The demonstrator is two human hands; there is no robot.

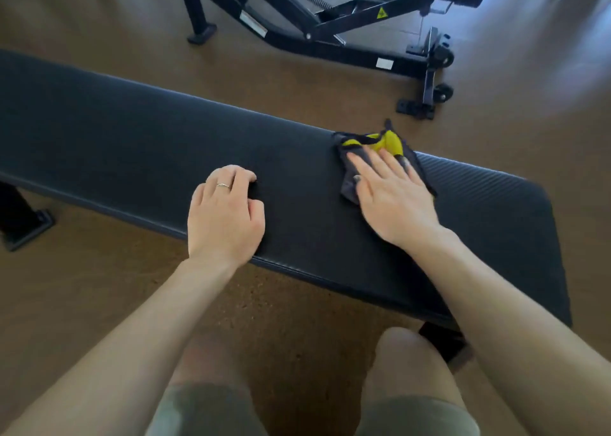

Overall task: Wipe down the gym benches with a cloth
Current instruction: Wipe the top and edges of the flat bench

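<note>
The fingers [370,166] of the right hand [393,197] were held straight and slightly spread, pressed flat on a dark grey cloth [350,184] with a yellow inner face. The cloth was bunched on the black padded flat bench [132,144], close to its far edge and toward its right end; much of the cloth was hidden beneath the palm, so its full outline could not be made out. The fingers of the left hand [228,210] were curled under, knuckles up, and rested on the bench pad near its front edge, with nothing held; a thin ring [223,185] was seen on one finger, while the fingertips themselves were tucked out of sight. The two hands were kept well apart on the pad.

The left end of the bench was cut off by the frame edge, and only one foot [28,227] of its frame was seen on the brown floor [297,303]. Behind it, the black steel base of an adjustable bench [330,41] with small transport wheels [443,91] was partly shown, its upper part cropped. Knees and olive shorts [205,409] were seen blurred at the bottom.
</note>
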